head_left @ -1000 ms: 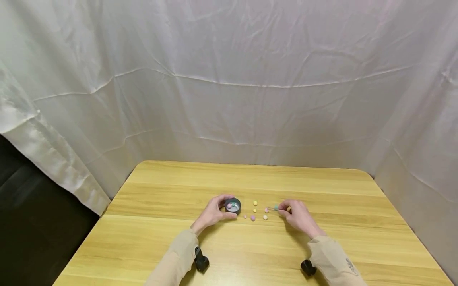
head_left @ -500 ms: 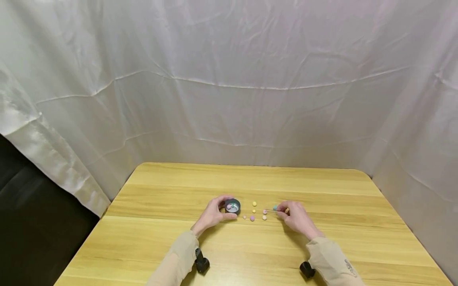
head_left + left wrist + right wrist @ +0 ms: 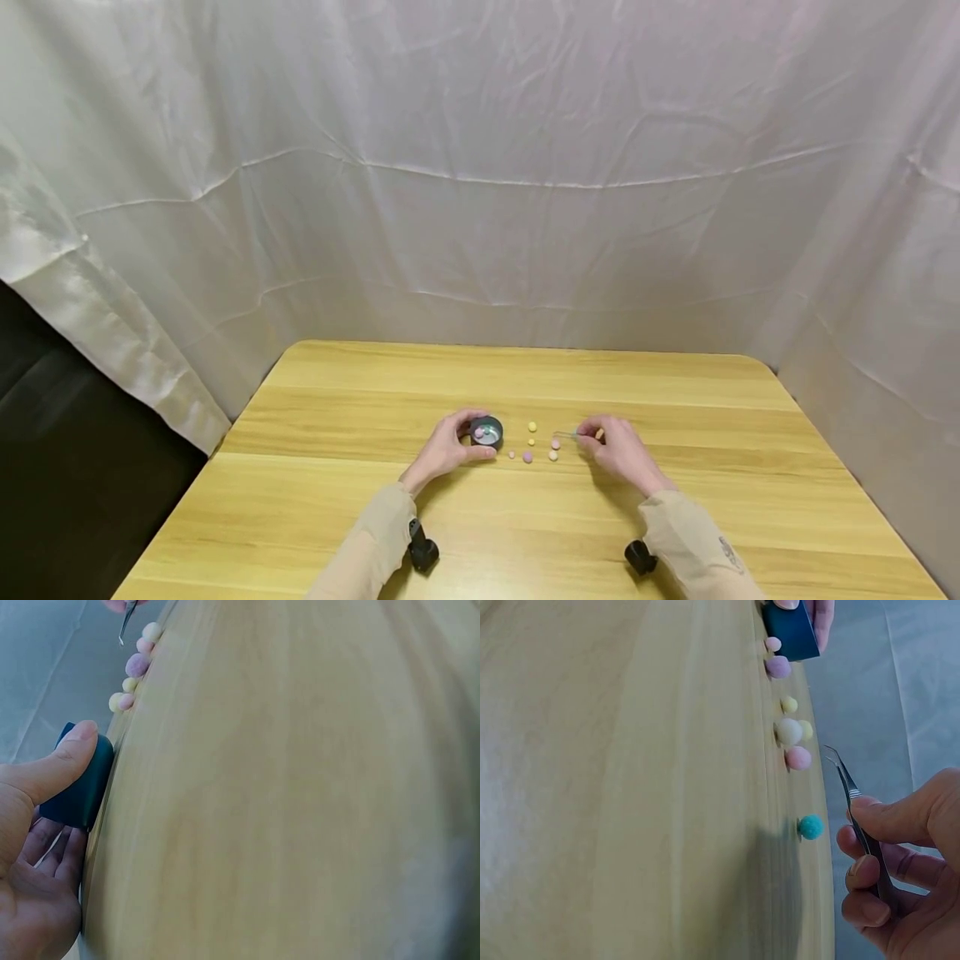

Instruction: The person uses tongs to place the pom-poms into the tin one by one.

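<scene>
My left hand (image 3: 444, 447) holds a small dark round container (image 3: 501, 433), thumb on the near side and fingers on the far side. Inside it lie a pink pom-pom (image 3: 479, 432) and a teal one. In the right wrist view my right hand (image 3: 907, 862) grips bent-tip tweezers (image 3: 871, 846); their tips stand slightly apart with nothing between them, above the table. Nearest the tips is a pink pom-pom (image 3: 799, 758). A teal pom-pom (image 3: 811, 827) lies beside the right fingers, partly hidden in the head view.
Between the hands lie more pom-poms: a purple one (image 3: 527, 457), a cream one (image 3: 553, 456), a small pale pink one (image 3: 512, 455) and two yellow ones, the larger (image 3: 532, 427) farther back. The wooden table (image 3: 360, 375) ends at a pale curtain (image 3: 525, 250).
The tweezer tips have shifted slightly up and away from the pink pom-pom, and my right hand now covers more of the teal one. The left hand keeps its hold on the container.
</scene>
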Tool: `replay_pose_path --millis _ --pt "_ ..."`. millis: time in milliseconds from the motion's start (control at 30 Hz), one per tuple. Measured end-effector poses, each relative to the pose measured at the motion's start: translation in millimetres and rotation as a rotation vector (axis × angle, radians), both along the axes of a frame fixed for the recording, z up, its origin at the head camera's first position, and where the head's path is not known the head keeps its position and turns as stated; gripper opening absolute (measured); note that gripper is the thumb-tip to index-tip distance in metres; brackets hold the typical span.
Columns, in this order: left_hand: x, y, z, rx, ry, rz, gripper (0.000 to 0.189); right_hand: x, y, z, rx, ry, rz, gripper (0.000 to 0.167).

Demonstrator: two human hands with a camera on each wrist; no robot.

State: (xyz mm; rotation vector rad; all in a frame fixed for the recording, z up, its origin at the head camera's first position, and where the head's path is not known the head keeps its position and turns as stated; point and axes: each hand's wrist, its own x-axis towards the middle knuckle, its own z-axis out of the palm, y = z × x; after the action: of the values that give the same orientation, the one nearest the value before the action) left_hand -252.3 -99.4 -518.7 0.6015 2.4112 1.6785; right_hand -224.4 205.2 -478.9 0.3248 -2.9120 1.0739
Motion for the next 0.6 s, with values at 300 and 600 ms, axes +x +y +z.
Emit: replay_pose_path --millis 300,600 --pt "-1.3 -0.2 0.5 0.0 -0.005 0.0 0.06 -1.7 -0.5 5.2 -0.006 0.003 -0.01 0.008" --pt "-0.3 -0.1 1.2 -0.004 -0.004 0.004 0.061 -3.7 -7.5 4.9 0.038 0.057 0.0 0.006"
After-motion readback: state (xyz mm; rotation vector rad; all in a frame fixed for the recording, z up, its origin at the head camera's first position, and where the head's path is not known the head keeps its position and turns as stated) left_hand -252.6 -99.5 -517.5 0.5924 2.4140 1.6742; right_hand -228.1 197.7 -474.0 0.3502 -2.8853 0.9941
